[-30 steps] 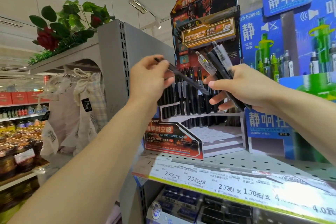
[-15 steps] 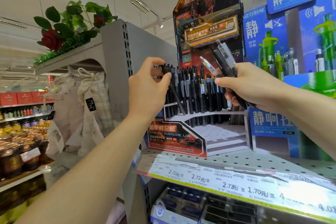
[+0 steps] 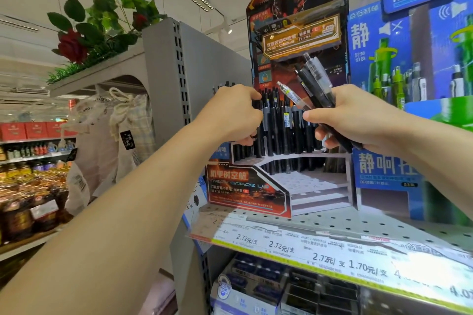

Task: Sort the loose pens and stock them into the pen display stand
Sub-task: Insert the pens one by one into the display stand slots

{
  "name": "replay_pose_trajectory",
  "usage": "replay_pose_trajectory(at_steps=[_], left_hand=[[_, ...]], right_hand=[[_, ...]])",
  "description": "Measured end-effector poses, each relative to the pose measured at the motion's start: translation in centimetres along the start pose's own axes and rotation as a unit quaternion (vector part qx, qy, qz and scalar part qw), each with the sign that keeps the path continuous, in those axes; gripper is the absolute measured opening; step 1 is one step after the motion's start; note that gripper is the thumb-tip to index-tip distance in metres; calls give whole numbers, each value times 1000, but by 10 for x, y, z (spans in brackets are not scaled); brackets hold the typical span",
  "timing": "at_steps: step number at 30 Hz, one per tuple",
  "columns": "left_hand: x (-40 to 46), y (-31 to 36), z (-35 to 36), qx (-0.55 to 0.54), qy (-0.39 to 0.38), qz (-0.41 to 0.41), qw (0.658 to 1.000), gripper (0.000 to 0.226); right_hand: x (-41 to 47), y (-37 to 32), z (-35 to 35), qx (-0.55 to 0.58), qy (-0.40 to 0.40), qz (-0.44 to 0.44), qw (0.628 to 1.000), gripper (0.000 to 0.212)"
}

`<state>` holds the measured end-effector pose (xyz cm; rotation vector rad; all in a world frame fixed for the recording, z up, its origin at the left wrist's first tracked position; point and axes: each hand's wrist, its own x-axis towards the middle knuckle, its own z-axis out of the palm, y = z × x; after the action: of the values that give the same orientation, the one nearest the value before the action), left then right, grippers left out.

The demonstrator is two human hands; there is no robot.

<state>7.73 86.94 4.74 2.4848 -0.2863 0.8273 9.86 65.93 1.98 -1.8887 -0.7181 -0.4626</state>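
**Seating one pen in the top row while the spare bundle waits**

The pen I am stocking sits under my left hand [image 3: 236, 115], mid-frame, at the left end of the upper row of black pens [image 3: 279, 123] in the pen display stand [image 3: 294, 10]. My left fingers [image 3: 252, 96] are curled shut around that end of the row; I judge they are pinching one pen, though the hand hides its barrel and I cannot tell whether its tip is already in a hole

To do this well I would keep the pen upright, in line with its neighbours, and push straight down until it stands level with the rest. A slanted push risks knocking the pens just beside it, which stand close together and touching

To the right of centre, my right hand [image 3: 358, 123] is closed around the loose pens [image 3: 314, 84], a fanned bundle of dark and clear-barrelled ones pointing toward the top of the frame in front of the stand's backboard. That grip should stay firm and clear of the row, since the bundle's lower ends hang near the standing pens

Below the row, the stand's white lower steps [image 3: 314, 184] look unfilled, so I judge much stocking remains. The stand rests on the perforated shelf [image 3: 332, 222], with price labels [image 3: 281, 245] along its front edge
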Motion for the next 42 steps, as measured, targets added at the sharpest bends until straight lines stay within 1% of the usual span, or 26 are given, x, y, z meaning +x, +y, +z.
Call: replay_pose_trajectory(at_steps=[4,6,8,10,13,15,18,21,24,26,28,30,32,34,36,38,40,42], left_hand=[[4,0,-3,-2,-58,-41,998,56],[2,-1,-2,-17,-63,-48,997,58],[-2,-3,1,-47,-31,-40,998,59],[-7,-3,6,-119,20,-32,992,52],[-16,0,17,-258,51,-19,965,32],[-22,4,23,-309,65,-3,949,22],[-26,7,28,-349,100,17,932,21],[-27,6,36,-369,141,32,918,14],[-28,9,43,-393,166,59,902,18],[-31,8,42,-399,179,76,896,22],[-34,4,40,-394,197,94,893,21],[-36,0,34,-389,229,104,886,19],[-36,-5,22,-404,268,100,869,24],[-34,-13,8,-398,312,104,856,29],[-34,-22,0,-346,344,121,864,29],[-33,-28,1,-266,361,134,883,26],[-31,-32,6,-201,365,140,898,21],[-29,-33,11,-184,354,142,906,18]], right_hand=[[0,1,1,6,-3,2,1000,2],[0,-1,2,12,-9,6,1000,2],[0,-1,3,14,-19,6,1000,2],[0,0,3,15,-27,3,1000,3],[-1,0,4,29,-35,0,999,5],[-1,1,3,34,-37,-8,999,6],[-2,0,2,39,-54,-20,998,7],[-7,-2,3,25,-80,-23,996,7],[-8,-3,3,15,-77,-37,996,7],[-8,-4,3,24,-77,-42,996,7],[-9,-6,5,11,-84,-44,995,6],[-9,-8,8,-2,-90,-25,996,8],[-8,-9,8,-2,-87,-4,996,9],[-8,-8,6,-39,-74,-16,996,9],[-8,-7,4,-85,-66,-46,993,11],[-6,-7,5,-100,-64,-59,991,23],[-4,-5,5,-73,-76,-61,993,34],[-2,-5,4,-42,-94,-62,993,45]])
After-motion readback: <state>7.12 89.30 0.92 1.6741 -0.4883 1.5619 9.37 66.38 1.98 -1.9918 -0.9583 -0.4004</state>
